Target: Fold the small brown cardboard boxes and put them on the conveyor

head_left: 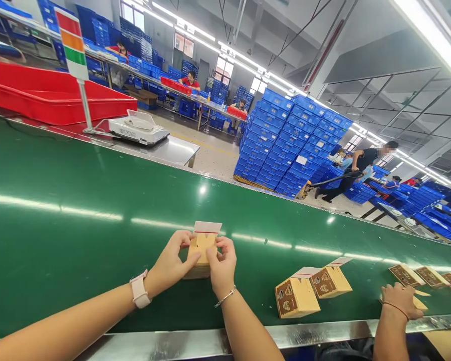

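Note:
A small tan cardboard box (200, 249) with its white flap standing open rests on the green conveyor belt (78, 240). My left hand (171, 260) grips the box's left side, thumb pressed on its front. My right hand (221, 263) holds the right side, fingers at the top edge. A watch is on my left wrist, a thin bracelet on my right. Two more boxes with brown printed ends (296, 297) (330, 281) sit on the belt to the right, flaps open.
A co-worker's hand (400, 299) rests on a flat box at the right, near several flat printed boxes (428, 276). Beyond the belt stand a scale (139, 128), a red tray (48, 93), a signal pole (83, 95) and stacked blue crates (285, 143). A metal rim (304, 333) edges the belt.

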`<state>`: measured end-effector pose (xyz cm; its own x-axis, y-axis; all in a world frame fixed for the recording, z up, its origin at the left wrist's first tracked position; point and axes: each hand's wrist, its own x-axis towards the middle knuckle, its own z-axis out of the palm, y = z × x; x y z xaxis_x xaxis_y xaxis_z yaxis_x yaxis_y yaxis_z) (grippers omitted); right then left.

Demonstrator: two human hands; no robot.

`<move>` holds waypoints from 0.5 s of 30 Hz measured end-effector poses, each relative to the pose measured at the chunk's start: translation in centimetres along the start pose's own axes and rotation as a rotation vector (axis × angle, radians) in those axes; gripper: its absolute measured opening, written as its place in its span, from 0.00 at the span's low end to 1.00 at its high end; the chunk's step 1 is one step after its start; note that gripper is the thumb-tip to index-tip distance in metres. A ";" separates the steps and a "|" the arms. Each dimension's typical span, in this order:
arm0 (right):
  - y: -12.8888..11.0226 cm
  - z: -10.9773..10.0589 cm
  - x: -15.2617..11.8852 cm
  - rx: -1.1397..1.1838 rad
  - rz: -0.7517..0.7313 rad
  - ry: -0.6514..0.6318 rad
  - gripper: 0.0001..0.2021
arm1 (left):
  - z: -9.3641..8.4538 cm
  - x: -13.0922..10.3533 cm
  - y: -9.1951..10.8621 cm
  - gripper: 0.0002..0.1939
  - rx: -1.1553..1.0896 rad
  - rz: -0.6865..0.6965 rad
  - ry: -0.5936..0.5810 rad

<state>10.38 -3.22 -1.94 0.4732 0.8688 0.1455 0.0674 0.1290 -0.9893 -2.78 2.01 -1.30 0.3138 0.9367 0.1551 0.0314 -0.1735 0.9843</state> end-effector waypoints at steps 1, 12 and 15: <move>0.0 -0.1 0.1 0.039 0.079 0.060 0.19 | 0.4 0.2 0.3 0.30 -0.064 -0.110 0.018; -1.5 -2.8 3.4 0.035 0.458 -0.122 0.17 | 2.8 2.4 3.4 0.38 -0.313 -0.496 -0.486; -1.7 -3.4 3.6 0.021 0.427 -0.090 0.18 | 3.9 2.5 3.3 0.41 -0.338 -0.473 -0.486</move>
<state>14.93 -1.95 0.21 0.3763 0.8846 -0.2756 -0.1361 -0.2415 -0.9608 1.77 2.63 2.03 0.7245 0.6354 -0.2673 -0.0015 0.3893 0.9211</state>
